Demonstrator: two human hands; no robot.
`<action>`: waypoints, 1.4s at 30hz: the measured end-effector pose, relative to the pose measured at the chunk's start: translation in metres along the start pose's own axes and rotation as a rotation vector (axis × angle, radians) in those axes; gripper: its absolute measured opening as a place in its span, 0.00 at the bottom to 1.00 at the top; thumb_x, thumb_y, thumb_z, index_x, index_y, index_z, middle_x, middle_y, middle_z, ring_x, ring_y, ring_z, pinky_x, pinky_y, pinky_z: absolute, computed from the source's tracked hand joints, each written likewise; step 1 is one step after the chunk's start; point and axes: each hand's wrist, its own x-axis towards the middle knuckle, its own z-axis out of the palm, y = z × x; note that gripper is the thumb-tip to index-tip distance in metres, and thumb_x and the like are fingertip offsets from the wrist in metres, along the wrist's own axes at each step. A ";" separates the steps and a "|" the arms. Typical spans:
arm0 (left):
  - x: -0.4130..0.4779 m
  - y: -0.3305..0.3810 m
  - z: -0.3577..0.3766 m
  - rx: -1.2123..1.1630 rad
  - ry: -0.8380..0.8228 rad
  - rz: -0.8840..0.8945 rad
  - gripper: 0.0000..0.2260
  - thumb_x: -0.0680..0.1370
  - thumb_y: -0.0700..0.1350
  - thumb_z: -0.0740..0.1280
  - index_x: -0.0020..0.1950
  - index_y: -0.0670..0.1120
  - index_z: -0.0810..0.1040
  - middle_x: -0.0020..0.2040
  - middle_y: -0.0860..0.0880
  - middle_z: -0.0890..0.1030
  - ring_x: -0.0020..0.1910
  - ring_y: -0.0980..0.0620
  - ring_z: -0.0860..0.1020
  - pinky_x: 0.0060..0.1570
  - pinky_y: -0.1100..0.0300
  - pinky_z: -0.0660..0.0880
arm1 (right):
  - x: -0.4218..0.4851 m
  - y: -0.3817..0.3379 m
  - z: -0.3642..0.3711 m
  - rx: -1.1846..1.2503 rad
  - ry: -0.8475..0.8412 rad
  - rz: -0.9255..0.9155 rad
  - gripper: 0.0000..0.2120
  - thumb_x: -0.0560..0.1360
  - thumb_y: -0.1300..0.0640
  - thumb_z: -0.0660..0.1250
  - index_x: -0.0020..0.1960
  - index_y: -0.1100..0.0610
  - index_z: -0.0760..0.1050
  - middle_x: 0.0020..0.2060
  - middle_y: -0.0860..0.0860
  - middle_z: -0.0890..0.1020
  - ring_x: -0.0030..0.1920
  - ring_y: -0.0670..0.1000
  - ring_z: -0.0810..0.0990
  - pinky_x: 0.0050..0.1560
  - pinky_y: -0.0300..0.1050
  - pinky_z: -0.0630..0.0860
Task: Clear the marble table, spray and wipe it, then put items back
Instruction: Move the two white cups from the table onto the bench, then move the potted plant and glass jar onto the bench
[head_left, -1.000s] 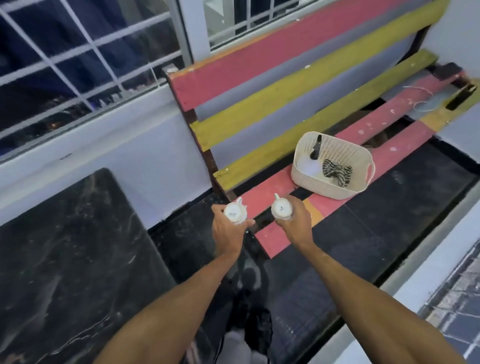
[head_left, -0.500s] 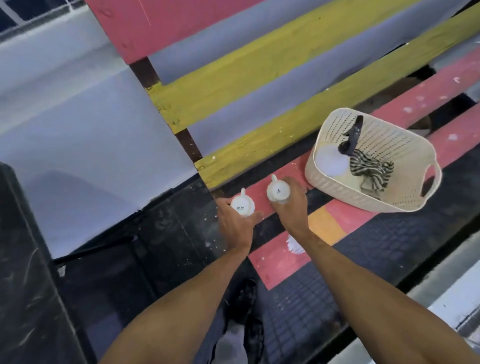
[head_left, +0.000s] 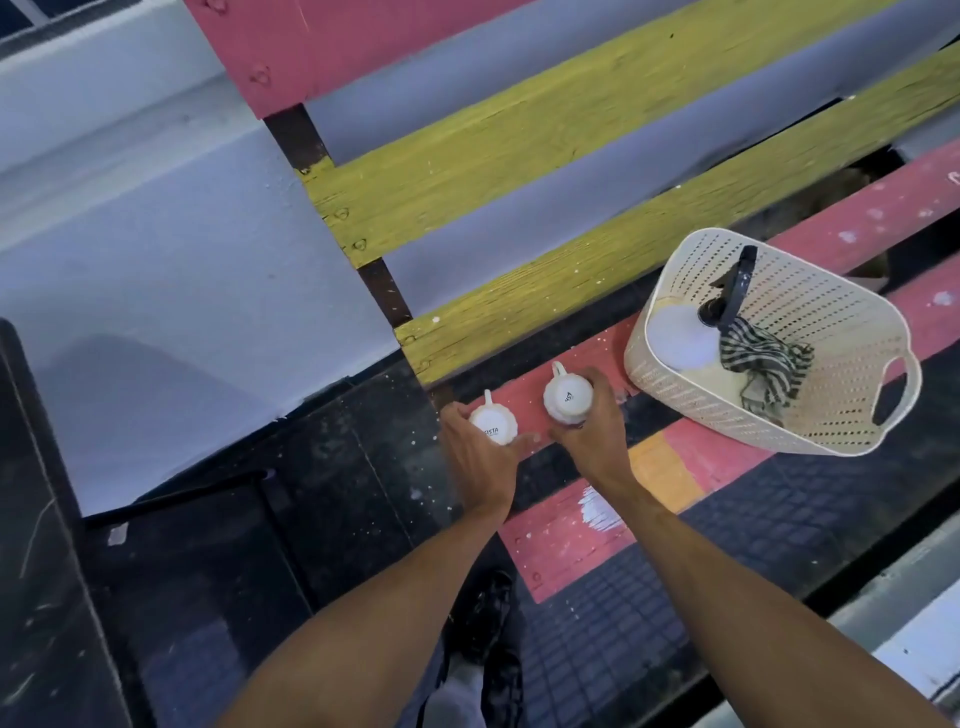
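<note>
The painted slatted bench (head_left: 519, 156) now fills the view, and only a dark corner of the marble tabletop (head_left: 36, 571) remains at the left. A cream basket (head_left: 852, 415) on the seat holds a spray bottle (head_left: 685, 338) and striped cloth (head_left: 763, 358). Both upside-down cups have come down onto the pink slat: left hand (head_left: 478, 457) fingers clasp one cup (head_left: 491, 423), right hand (head_left: 597, 436) fingers clasp the other cup (head_left: 567, 397). Clearing looks nearly done; spraying should follow.

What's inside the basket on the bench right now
Inside the basket sit a spray bottle with a dark trigger head and a striped cloth draped beside it. Anything under the cloth or bottle is covered and cannot be seen.
</note>
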 end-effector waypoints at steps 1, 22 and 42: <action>-0.001 0.001 -0.004 0.001 -0.021 0.004 0.47 0.61 0.55 0.89 0.70 0.43 0.67 0.62 0.49 0.74 0.64 0.45 0.76 0.56 0.50 0.78 | -0.004 -0.002 -0.002 0.005 -0.012 0.006 0.42 0.65 0.70 0.77 0.73 0.54 0.64 0.66 0.53 0.73 0.65 0.53 0.74 0.61 0.51 0.79; -0.191 0.017 -0.399 -0.045 -0.003 0.172 0.19 0.79 0.42 0.78 0.68 0.41 0.79 0.67 0.45 0.81 0.64 0.45 0.80 0.67 0.53 0.77 | -0.306 -0.261 0.018 -0.246 -0.115 -0.351 0.18 0.75 0.61 0.71 0.65 0.59 0.76 0.65 0.55 0.75 0.68 0.56 0.73 0.71 0.49 0.68; -0.191 -0.327 -0.781 -0.125 0.296 -0.218 0.12 0.80 0.38 0.75 0.62 0.38 0.82 0.58 0.39 0.85 0.52 0.40 0.83 0.62 0.46 0.80 | -0.602 -0.363 0.416 -0.431 -0.624 -0.420 0.18 0.72 0.57 0.75 0.61 0.57 0.78 0.51 0.56 0.82 0.48 0.53 0.78 0.56 0.49 0.76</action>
